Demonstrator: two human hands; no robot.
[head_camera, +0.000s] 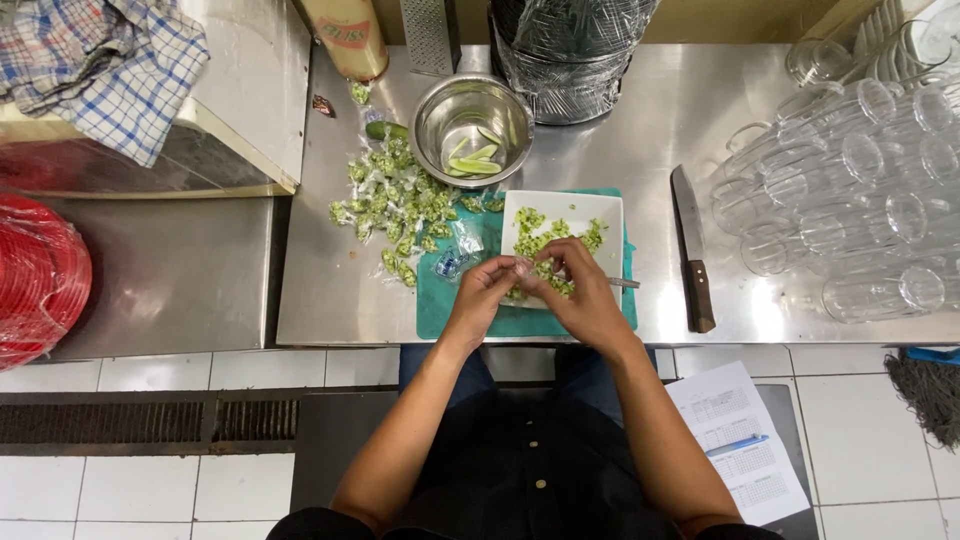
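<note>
Both hands' grip pinching a small wrapped piece (522, 268) over white tray (610, 212), bowl (432, 112), knife (691, 245), glasses (850, 190) around.

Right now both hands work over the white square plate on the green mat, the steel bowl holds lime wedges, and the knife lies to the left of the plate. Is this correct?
Not quite: the knife lies to the right of the white square plate, as the head view shows. The rest holds: the left hand and right hand meet over the plate on the green mat, and the steel bowl holds lime wedges.
</note>
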